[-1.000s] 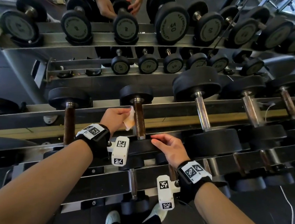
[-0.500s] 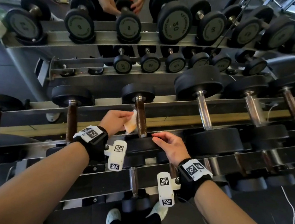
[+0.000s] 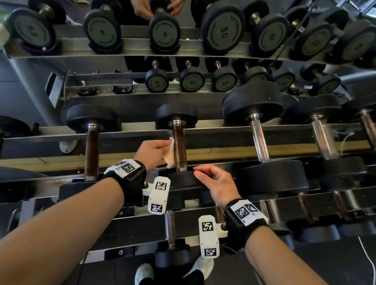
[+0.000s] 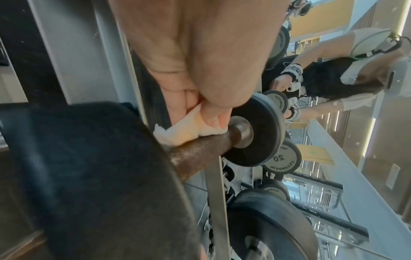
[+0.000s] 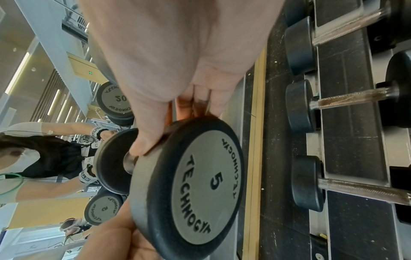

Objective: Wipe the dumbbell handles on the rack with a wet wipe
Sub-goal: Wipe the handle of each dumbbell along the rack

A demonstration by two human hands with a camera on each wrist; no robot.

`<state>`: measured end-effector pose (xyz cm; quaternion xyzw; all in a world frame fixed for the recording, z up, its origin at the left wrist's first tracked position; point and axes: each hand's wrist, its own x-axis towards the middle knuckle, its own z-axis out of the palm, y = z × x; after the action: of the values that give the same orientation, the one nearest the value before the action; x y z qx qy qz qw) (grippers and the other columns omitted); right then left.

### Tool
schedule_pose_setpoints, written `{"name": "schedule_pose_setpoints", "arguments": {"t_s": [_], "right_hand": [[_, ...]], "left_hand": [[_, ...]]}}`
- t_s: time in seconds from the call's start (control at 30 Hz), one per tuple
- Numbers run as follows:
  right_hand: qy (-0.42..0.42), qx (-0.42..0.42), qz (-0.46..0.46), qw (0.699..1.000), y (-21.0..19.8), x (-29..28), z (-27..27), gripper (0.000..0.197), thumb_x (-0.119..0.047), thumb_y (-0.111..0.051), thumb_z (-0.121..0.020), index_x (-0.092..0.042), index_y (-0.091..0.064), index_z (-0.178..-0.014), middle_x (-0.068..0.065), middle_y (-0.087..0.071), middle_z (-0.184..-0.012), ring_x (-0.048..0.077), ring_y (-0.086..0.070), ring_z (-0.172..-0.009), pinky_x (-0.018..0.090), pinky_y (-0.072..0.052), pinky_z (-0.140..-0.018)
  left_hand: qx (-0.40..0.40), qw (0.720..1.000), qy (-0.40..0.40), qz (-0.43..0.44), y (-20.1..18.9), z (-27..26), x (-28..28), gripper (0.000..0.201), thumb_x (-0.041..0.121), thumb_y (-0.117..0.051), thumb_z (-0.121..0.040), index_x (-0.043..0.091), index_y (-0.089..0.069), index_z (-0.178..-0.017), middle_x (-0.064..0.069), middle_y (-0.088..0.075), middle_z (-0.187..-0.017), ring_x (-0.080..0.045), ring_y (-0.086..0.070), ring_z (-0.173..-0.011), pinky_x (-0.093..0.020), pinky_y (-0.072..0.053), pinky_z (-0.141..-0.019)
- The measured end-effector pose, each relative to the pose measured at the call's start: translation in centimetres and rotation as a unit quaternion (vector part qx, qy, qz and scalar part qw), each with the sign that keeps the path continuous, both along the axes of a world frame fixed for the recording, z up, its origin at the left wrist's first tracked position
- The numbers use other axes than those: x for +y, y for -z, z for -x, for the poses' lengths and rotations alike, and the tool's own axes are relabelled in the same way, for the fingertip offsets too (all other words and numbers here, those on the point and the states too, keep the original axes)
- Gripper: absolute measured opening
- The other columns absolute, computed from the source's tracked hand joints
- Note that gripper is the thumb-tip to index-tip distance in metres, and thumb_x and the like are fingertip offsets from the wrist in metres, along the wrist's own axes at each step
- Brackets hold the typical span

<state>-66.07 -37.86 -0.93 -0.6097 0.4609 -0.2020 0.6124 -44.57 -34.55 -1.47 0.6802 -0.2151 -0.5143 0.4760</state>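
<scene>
On the rack's [image 3: 218, 136] upper rail, the small dumbbell marked 5 lies in front of me, and my left hand [image 3: 152, 151] has the wet wipe [image 3: 169, 154] bunched between thumb and fingers, pressed against the left side of its brown, rusty-looking handle [image 3: 179, 149]. From the left wrist view the wipe [image 4: 189, 131] touches the handle [image 4: 200, 149] along most of its length, the thumb near the far collar. Over the last second my left hand has slid a little up the bar, away from the near weight and toward the far one, so I judge one wiping stroke is under way along this side. My right hand [image 3: 216, 184] has hardly moved: its fingers lie relaxed over the rim of the near weight head [image 5: 200, 179], steadying it without closing round it, fingertips [image 3: 199, 172] just beside the base of the handle.

Only the left face of this handle is being touched; the far side and underside, I would guess, need a turn of the dumbbell or a wrap of the wipe. The wipe looks stained orange-brown. The neighbouring handles to either side appear untouched by either hand, so most of the rack remains.
</scene>
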Motion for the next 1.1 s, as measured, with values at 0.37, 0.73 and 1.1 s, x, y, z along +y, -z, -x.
{"name": "schedule_pose_setpoints", "arguments": {"t_s": [0.37,0.73,1.1], "right_hand": [[-0.011,0.002,-0.007,1.0,-0.2,-0.1,0.1,0.014,-0.017,-0.07,-0.09,-0.019,-0.072,-0.104,0.0,-0.073,-0.102,0.016,-0.068,-0.102,0.024,-0.053,-0.09],[-0.007,0.005,-0.003,1.0,0.1,-0.1,0.1,0.01,-0.022,-0.072,-0.089,-0.028,-0.073,-0.097,-0.002,-0.074,-0.1,0.014,-0.069,-0.1,0.032,-0.053,-0.095],[-0.028,0.011,-0.019,0.999,-0.6,-0.5,0.1,0.01,-0.022,-0.071,-0.089,-0.029,-0.072,-0.096,-0.005,-0.074,-0.097,0.008,-0.07,-0.092,0.017,-0.054,-0.071]], "left_hand": [[0.036,0.998,-0.05,-0.016,-0.6,-2.8,-0.1,0.027,0.008,-0.054,-0.099,0.005,-0.064,-0.124,-0.016,-0.068,-0.115,-0.029,-0.068,-0.104,-0.043,-0.055,-0.092],[-0.118,0.991,0.055,0.003,0.3,0.3,0.3,0.027,0.02,-0.057,-0.097,0.022,-0.066,-0.122,0.001,-0.071,-0.111,-0.016,-0.066,-0.106,-0.044,-0.049,-0.101],[-0.128,0.987,0.099,-0.02,-0.4,-1.9,1.8,0.022,0.012,-0.057,-0.097,0.024,-0.072,-0.108,0.003,-0.07,-0.105,-0.01,-0.066,-0.096,-0.024,-0.052,-0.076]]}}
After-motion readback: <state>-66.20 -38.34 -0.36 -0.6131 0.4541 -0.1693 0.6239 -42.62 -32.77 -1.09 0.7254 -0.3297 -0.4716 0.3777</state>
